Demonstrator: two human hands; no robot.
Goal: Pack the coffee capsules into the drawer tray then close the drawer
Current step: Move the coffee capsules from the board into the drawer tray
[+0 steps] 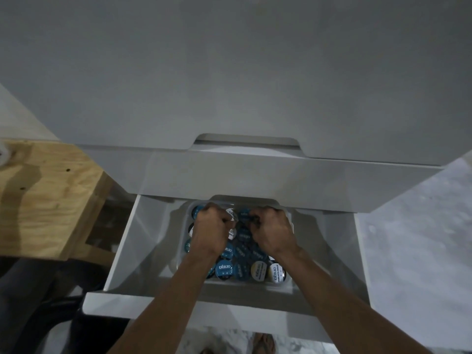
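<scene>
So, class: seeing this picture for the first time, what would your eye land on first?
Probably the two hands, left hand and right hand, curled over the far end of a tray packed with blue and white coffee capsules. The tray sits in an open white drawer, low in the picture.

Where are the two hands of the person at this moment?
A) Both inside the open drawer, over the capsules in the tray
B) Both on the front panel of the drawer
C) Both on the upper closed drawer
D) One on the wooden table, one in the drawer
A: the left hand and right hand are down over the coffee capsules in the tray of the open drawer.
</scene>
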